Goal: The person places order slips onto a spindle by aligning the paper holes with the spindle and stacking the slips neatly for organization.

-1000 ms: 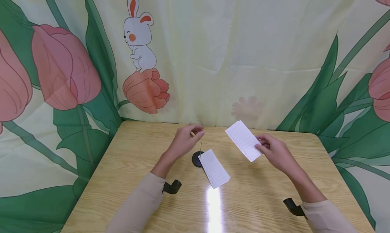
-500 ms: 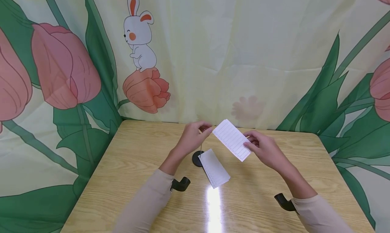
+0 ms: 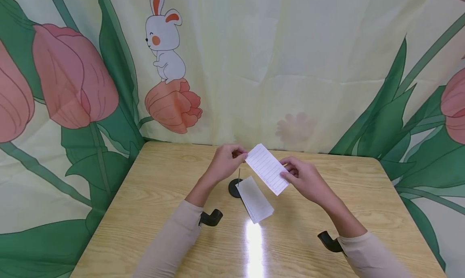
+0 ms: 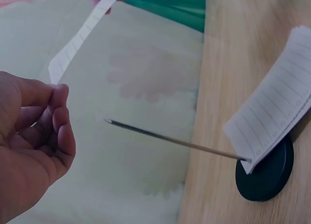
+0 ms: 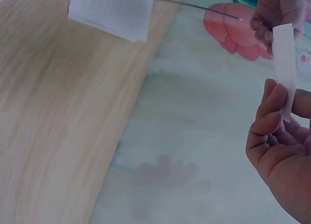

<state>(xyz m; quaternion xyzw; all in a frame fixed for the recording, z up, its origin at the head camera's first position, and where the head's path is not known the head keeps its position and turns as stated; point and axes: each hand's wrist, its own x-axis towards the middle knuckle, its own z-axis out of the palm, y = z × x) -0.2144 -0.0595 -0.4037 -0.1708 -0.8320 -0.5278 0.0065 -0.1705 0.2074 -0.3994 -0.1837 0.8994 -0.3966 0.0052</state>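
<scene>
Two hands pinch slip point(image 3: 267, 169) above spike point(image 3: 239, 174): left hand point(image 3: 226, 164) far corner, right hand point(image 3: 303, 180) near end. Slip light, floppy, tears easily; grip ends, keep taut.

I hold a slip point(image 3: 267, 168) between both hands' fingers point(image 3: 242, 152) — below them, a spike stand point(image 3: 235, 188) with slips point(image 3: 255, 199) on the table point(image 3: 163, 197).

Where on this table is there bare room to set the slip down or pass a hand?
Bare wood lies on the table's left side, beyond the left hand, and on the right side past the right hand. The middle is crowded: both hands hold the slip above the spike, its black base and the speared papers.
</scene>
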